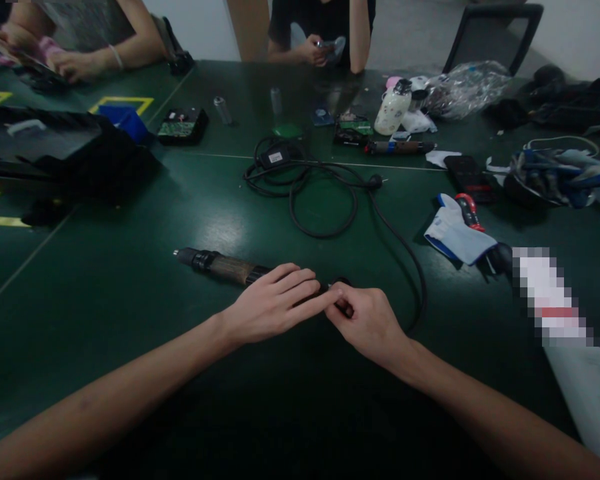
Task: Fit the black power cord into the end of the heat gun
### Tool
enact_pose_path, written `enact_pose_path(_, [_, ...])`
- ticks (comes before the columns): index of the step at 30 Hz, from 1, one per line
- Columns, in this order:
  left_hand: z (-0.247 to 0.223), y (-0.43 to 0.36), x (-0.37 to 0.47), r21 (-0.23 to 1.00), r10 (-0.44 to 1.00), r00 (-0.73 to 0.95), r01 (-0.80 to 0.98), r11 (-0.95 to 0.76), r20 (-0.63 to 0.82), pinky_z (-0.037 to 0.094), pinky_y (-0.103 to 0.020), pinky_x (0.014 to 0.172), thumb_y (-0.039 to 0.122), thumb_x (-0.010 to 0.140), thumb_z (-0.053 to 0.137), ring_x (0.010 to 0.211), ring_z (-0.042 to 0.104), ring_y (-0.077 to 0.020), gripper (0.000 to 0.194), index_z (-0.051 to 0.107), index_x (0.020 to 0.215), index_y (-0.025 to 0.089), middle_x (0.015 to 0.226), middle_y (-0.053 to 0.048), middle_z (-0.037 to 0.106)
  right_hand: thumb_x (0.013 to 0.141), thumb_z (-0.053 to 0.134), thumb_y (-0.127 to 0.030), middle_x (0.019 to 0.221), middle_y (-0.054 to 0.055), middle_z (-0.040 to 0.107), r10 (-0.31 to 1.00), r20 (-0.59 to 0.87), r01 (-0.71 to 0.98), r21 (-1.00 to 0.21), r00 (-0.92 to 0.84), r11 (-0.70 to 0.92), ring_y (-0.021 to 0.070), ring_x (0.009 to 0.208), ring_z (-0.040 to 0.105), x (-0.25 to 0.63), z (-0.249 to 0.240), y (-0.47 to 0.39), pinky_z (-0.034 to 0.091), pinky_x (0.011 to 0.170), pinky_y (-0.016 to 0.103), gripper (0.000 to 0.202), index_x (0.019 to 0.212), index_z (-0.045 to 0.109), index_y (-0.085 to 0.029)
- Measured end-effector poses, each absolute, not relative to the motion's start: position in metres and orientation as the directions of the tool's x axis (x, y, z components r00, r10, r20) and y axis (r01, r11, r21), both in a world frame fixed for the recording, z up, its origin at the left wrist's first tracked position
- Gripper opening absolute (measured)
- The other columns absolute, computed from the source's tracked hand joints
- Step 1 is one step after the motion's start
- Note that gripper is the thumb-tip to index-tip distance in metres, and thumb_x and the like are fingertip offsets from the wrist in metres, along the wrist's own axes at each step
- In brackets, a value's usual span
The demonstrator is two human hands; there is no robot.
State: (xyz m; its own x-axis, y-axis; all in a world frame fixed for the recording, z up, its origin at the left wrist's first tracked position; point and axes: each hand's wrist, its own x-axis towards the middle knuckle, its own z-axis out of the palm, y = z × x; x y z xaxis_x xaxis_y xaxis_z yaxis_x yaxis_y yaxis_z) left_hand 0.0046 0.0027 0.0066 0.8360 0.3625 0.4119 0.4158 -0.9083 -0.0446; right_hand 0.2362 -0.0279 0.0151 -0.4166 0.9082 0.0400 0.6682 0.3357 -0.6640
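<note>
An electric screwdriver [230, 268] with a dark body and a brown middle section lies on the green table [130, 333], its metal tip pointing left. My left hand [275, 300] rests over its rear part, fingers wrapped round it. My right hand [367, 320] is pinched at the rear end of the tool, around a small dark piece that looks like the cable's connector; the fingers hide most of it. A black cable [415, 267] runs from near my right hand up to a coil with an adapter box [276, 156].
Beyond the coil are circuit boards [183, 125], a second screwdriver [400, 147] and a bottle [393, 107]. To the right lie a phone [469, 177], a glove [455, 233] and a bowl of gloves [555, 177]. A black bin [40, 147] stands left. Two people sit opposite.
</note>
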Motion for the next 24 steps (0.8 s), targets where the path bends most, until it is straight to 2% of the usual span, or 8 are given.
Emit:
enact_pose_path(3, [0.0063,0.0029,0.0044,-0.040,0.334,0.849,0.383,-0.923,0.410,0.044,-0.042,0.110,0.017,0.103,0.051,0.123,0.058,-0.0216,0.050,0.042,0.152,0.019,0.123,-0.007,0.068,0.094,0.058,-0.021,0.068,-0.003,0.060,0.909,0.022,0.674,-0.665,-0.415,0.323,0.0109,0.055,0.053,0.2364,0.0144,-0.0279,0.036,0.057,0.024,0.009,0.086,0.062,-0.020])
enact_pose_path(6, [0.0062,0.0028,0.0041,-0.043,0.371,0.835,0.423,-0.905,0.408,0.045,-0.042,0.110,0.017,0.102,0.054,0.120,0.059,-0.0215,0.053,0.040,0.154,0.017,0.119,-0.007,0.069,0.094,0.058,-0.023,0.066,-0.003,0.058,0.914,0.040,0.680,-0.655,-0.403,0.329,0.0106,0.054,0.051,0.2364,0.0132,-0.0279,0.035,0.057,0.024,0.014,0.081,0.060,-0.020])
enact_pose_path(11, [0.0064,0.0027,0.0045,-0.035,0.329,0.851,0.375,-0.926,0.410,0.043,-0.044,0.114,0.018,0.103,0.052,0.124,0.058,-0.0212,0.048,0.045,0.150,0.022,0.124,-0.006,0.068,0.093,0.058,-0.019,0.070,-0.003,0.062,0.907,0.038,0.671,-0.660,-0.420,0.338,0.0107,0.056,0.054,0.2365,0.0131,-0.0279,0.036,0.058,0.025,0.008,0.087,0.063,-0.020])
enact_pose_path(16, [0.0057,0.0015,0.0057,-0.042,0.401,0.821,0.455,-0.889,0.406,0.042,-0.044,0.115,0.017,0.102,0.054,0.120,0.060,-0.0207,0.054,0.041,0.154,0.019,0.119,-0.006,0.069,0.095,0.058,-0.023,0.065,-0.003,0.058,0.913,0.064,0.680,-0.647,-0.403,0.346,0.0107,0.054,0.051,0.2364,0.0142,-0.0281,0.035,0.056,0.025,0.017,0.078,0.057,-0.020])
enact_pose_path(20, [0.0056,0.0014,0.0053,-0.038,0.368,0.833,0.420,-0.907,0.413,0.040,-0.045,0.118,0.015,0.102,0.053,0.125,0.058,-0.0207,0.053,0.041,0.153,0.021,0.124,-0.006,0.068,0.095,0.058,-0.022,0.069,-0.003,0.061,0.905,0.045,0.664,-0.664,-0.423,0.344,0.0113,0.057,0.054,0.2367,0.0143,-0.0280,0.037,0.057,0.024,0.011,0.085,0.061,-0.020])
enact_pose_path(24, [0.0079,0.0013,0.0060,-0.034,0.375,0.831,0.425,-0.905,0.410,0.041,-0.043,0.117,0.013,0.103,0.051,0.119,0.060,-0.0188,0.052,0.041,0.153,0.018,0.119,-0.006,0.069,0.094,0.058,-0.022,0.067,-0.003,0.058,0.912,0.048,0.669,-0.664,-0.407,0.334,0.0110,0.055,0.052,0.2370,0.0131,-0.0279,0.037,0.056,0.024,0.014,0.081,0.058,-0.020])
